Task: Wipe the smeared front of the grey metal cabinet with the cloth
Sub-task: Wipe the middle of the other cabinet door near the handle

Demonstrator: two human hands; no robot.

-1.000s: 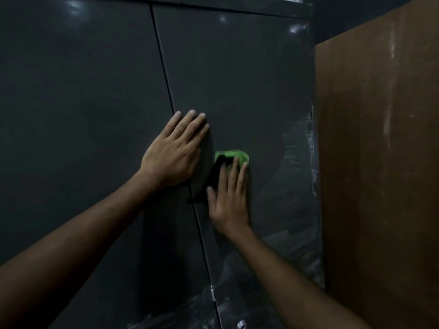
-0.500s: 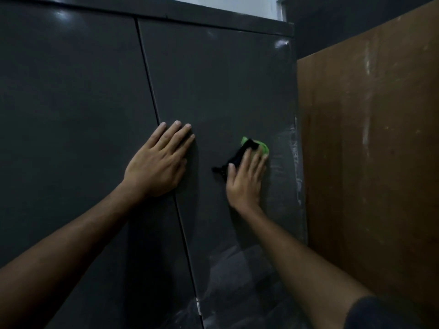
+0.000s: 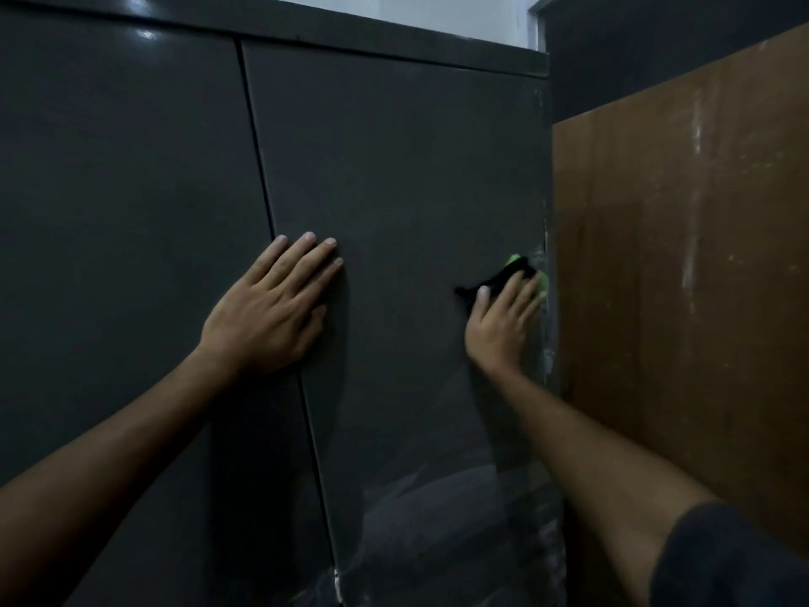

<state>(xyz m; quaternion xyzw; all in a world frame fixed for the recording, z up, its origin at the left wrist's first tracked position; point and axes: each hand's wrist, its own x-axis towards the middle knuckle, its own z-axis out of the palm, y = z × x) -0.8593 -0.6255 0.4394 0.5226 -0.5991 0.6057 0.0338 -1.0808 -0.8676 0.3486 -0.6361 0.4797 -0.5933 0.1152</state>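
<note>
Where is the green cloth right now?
In the head view, the cloth is under the right hand, pressed flat on the cabinet's right door near its right edge, beside the brown board.

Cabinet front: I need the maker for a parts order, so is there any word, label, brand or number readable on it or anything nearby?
None: no text shows on the grey metal cabinet, the cloth or the brown board. The pale marks near the cabinet's right edge are smears, not lettering.
</note>
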